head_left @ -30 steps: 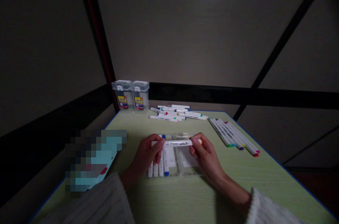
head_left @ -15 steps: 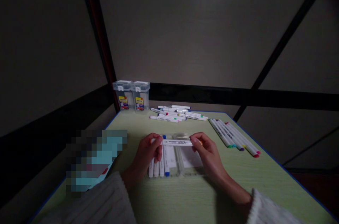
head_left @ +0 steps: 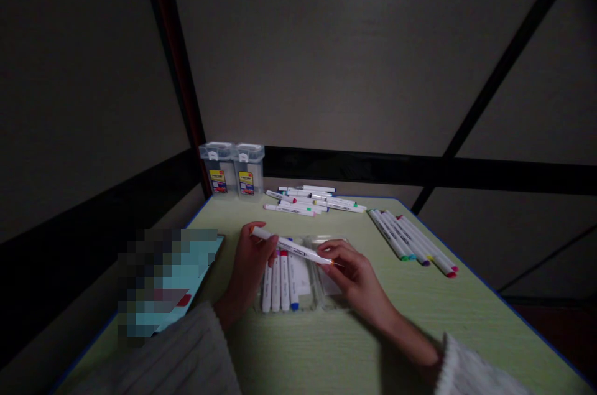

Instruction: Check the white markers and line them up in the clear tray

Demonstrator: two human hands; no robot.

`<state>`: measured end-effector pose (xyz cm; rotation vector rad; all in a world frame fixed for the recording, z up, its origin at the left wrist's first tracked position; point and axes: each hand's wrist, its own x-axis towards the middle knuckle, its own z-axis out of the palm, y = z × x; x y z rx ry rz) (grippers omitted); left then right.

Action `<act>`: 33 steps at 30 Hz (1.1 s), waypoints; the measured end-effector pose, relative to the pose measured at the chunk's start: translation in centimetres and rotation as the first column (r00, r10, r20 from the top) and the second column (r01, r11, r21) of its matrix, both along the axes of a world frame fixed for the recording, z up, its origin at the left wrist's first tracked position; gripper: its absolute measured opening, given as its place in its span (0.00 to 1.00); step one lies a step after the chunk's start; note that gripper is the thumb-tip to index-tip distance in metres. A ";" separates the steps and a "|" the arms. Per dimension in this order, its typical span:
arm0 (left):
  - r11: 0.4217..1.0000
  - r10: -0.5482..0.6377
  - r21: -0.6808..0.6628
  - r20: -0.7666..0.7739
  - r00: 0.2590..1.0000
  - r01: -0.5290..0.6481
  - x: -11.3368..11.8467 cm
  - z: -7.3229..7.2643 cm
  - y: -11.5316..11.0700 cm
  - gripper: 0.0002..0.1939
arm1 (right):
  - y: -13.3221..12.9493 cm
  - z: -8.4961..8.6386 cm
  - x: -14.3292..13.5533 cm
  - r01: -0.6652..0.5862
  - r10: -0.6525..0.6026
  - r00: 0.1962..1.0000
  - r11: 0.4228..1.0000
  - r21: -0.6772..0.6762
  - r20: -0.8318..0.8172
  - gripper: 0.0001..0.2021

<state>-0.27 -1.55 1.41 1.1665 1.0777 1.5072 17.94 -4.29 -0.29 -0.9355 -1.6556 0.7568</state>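
A white marker (head_left: 298, 249) with orange ends is held above an opened clear plastic case (head_left: 319, 303). My left hand (head_left: 247, 267) is closed around its left part, thumb in front. At the other end, the fingertips of my right hand (head_left: 357, 277) pinch the orange tip. The marker slopes down to the right. Below it, several white markers (head_left: 280, 289) lie side by side in the case's left half, one with a blue end and one with a red end. The right half holds a pale sheet, partly hidden by my right hand.
Two clear lidded boxes (head_left: 219, 165) stand at the table's back left. Several loose markers (head_left: 303, 203) lie in a pile at the back. More markers (head_left: 410, 239) form a slanted row on the right. A partly pixelated device with a lit screen (head_left: 186, 277) rests at the left.
The marker has gone from level to tilted, its left end up and its right end down. My left hand has moved slightly up and left; my right fingers have shifted on the tip.
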 end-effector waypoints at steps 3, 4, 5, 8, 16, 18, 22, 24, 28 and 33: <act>0.999 -0.020 0.038 0.019 1.000 0.020 0.1 -0.1 0.1 0.26 | -0.3 0.0 -0.1 0.004 -0.004 0.996 1.000 0.004 0.085 0.04; 0.999 -0.024 0.041 0.034 0.999 0.022 0.1 -0.1 0.1 0.28 | -0.5 0.1 -0.1 0.003 -0.003 0.993 1.000 -0.001 0.120 0.04; 0.999 -0.020 0.040 0.049 0.999 0.018 0.1 -0.1 0.0 0.29 | -0.6 0.2 -0.2 -0.003 0.004 0.987 1.000 -0.004 0.162 0.05; 0.999 0.026 0.021 0.079 0.997 -0.028 0.1 0.1 -0.1 0.30 | -1.3 0.7 -0.3 -0.070 0.053 0.953 0.996 0.047 0.298 0.08; 1.000 0.013 -0.009 -0.002 1.000 -0.013 0.0 0.3 0.0 0.24 | -2.2 1.2 -0.3 -0.290 0.140 0.800 0.941 0.172 0.584 0.15; 1.000 -0.019 -0.020 -0.025 1.000 0.019 0.1 0.1 0.0 0.26 | -2.2 1.2 -0.2 -0.305 0.098 0.762 0.926 0.221 0.641 0.15; 0.997 -0.078 -0.008 -0.124 0.989 0.077 0.2 -0.5 0.0 0.31 | -2.2 1.3 -0.3 -0.344 0.028 0.675 0.896 0.281 0.737 0.16; 0.995 -0.100 -0.009 -0.192 0.976 0.100 0.2 -0.9 -0.1 0.31 | -2.3 1.4 -0.4 -0.365 0.025 0.643 0.888 0.279 0.765 0.16; 0.988 -0.153 -0.038 -0.311 0.938 0.149 0.2 -1.7 0.0 0.31 | -2.3 1.4 -0.7 -0.388 0.041 0.614 0.885 0.257 0.788 0.16; 0.988 -0.145 -0.015 -0.408 0.901 0.152 0.1 -1.7 -0.1 0.27 | -2.4 1.3 -1.0 -0.398 0.067 0.616 0.886 0.237 0.785 0.17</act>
